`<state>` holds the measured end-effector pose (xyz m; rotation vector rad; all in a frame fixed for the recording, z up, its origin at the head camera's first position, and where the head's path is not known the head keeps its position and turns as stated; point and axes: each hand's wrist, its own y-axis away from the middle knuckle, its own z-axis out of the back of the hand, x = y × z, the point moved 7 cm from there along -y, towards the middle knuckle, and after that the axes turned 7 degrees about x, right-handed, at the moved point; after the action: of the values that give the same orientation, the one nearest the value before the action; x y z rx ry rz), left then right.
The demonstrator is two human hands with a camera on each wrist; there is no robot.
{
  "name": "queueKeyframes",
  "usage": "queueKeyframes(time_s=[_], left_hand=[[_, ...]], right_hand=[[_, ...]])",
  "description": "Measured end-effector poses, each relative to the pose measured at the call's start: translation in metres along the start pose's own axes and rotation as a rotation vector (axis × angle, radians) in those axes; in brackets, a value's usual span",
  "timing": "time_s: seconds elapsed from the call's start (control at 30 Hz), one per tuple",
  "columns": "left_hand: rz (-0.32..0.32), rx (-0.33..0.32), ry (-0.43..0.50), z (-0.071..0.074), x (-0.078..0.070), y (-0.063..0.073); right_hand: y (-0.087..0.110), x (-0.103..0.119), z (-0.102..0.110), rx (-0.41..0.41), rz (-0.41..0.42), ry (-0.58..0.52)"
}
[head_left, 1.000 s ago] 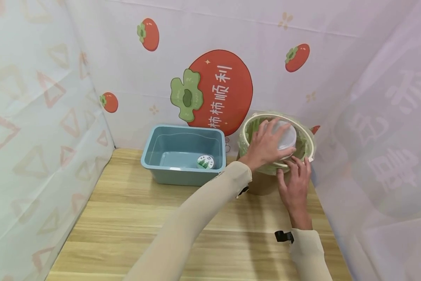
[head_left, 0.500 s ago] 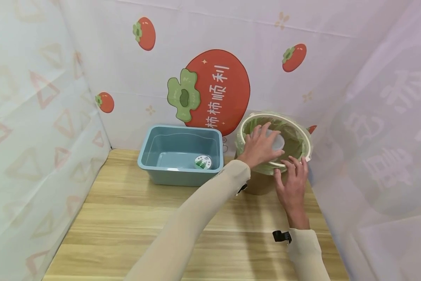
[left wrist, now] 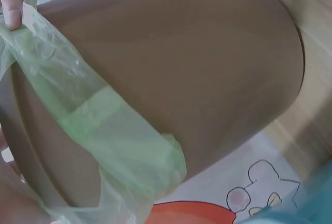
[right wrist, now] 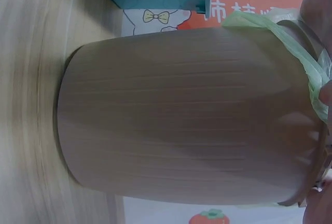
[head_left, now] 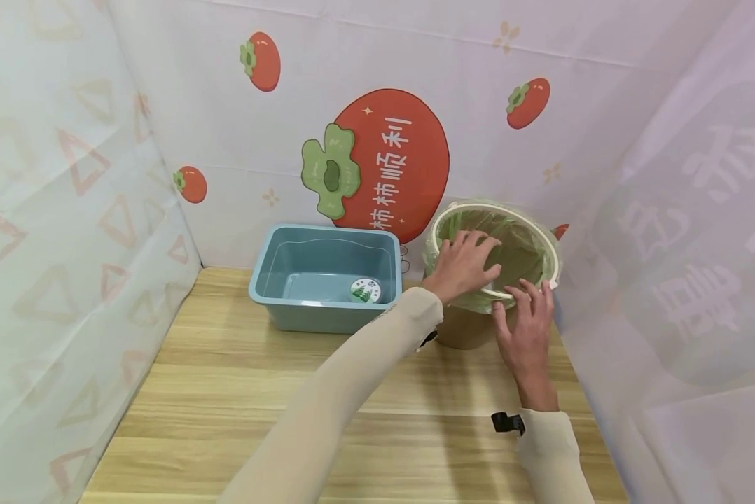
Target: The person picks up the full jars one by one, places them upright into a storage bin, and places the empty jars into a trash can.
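A brown trash can (head_left: 466,329) with a pale rim (head_left: 534,225) and a green plastic bag (head_left: 478,305) folded over it stands at the back right. Over its near left opening is my left hand (head_left: 462,266), fingers spread and loosely bent; no object shows between them. My right hand (head_left: 527,332) holds the front rim, fingers over the edge and thumb (left wrist: 13,16) on the outside of the bag. What lies inside the can below my left hand is hidden. The right wrist view shows the can's brown side (right wrist: 181,115) upright on the table.
A blue plastic basin (head_left: 327,318) stands left of the can against the printed backdrop (head_left: 377,56). In it lies a round white lid-like piece with a green print (head_left: 366,290). Cloth walls close in both sides of the wooden table (head_left: 226,413).
The round whitish tub under my left hand has gone down into the can out of sight. My left hand has moved slightly left and loosened; the right hand stays at the rim.
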<state>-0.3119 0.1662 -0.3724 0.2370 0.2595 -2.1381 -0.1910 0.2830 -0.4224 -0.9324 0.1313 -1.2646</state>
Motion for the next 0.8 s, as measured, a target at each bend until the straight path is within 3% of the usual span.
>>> queueKeyframes(time_s=[0.17, 0.37, 0.6, 0.8], left_hand=[[-0.050, -0.010, -0.044, 0.001, 0.007, 0.009], [-0.080, -0.083, -0.073, 0.010, 0.019, 0.029], [-0.073, -0.155, -0.082, 0.017, 0.036, 0.057], [-0.029, -0.174, -0.035, 0.009, 0.057, 0.083]], right_hand=[[0.000, 0.001, 0.000, 0.005, 0.006, 0.002], [-0.004, 0.002, 0.004, 0.007, 0.027, -0.002], [-0.010, 0.003, 0.007, 0.003, 0.026, -0.001], [-0.017, 0.013, 0.009, 0.007, 0.037, 0.018]])
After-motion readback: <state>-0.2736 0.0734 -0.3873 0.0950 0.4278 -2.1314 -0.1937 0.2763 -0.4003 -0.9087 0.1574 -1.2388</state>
